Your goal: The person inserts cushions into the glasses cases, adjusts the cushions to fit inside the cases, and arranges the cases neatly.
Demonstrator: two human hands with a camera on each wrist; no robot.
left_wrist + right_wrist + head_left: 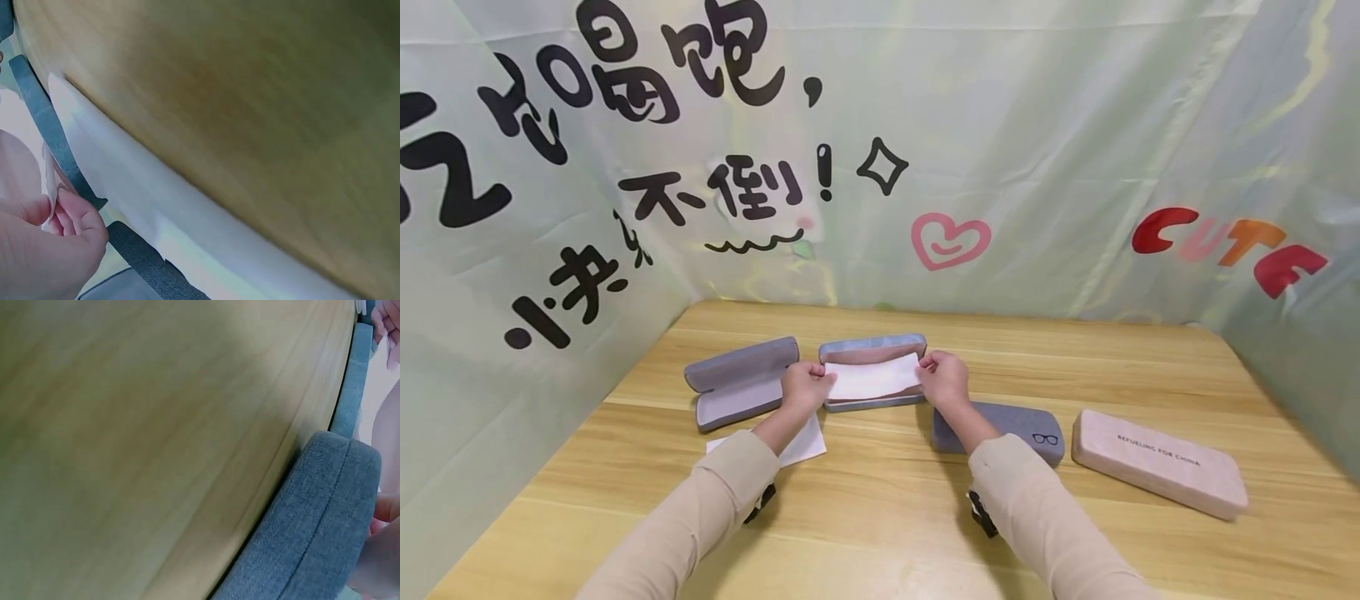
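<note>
A folded white cloth (872,377) is stretched between both hands over an open blue glasses case (874,343) with a pinkish lining. My left hand (806,387) pinches the cloth's left end between thumb and fingers; the left wrist view shows this hand (56,244) close up. At the other end, my right hand (945,380) pinches the cloth's right edge. In the right wrist view the right hand (380,550) is partly hidden behind a closed dark blue-grey case (319,519). Whether the cloth touches the case lining I cannot tell.
Left of the blue case stands an open grey-purple glasses case (741,385). A white sheet (805,442) lies before it, partly under the left forearm. The closed blue-grey case (1000,425) sits beneath the right forearm, with a closed pink case (1161,461) farther right.
</note>
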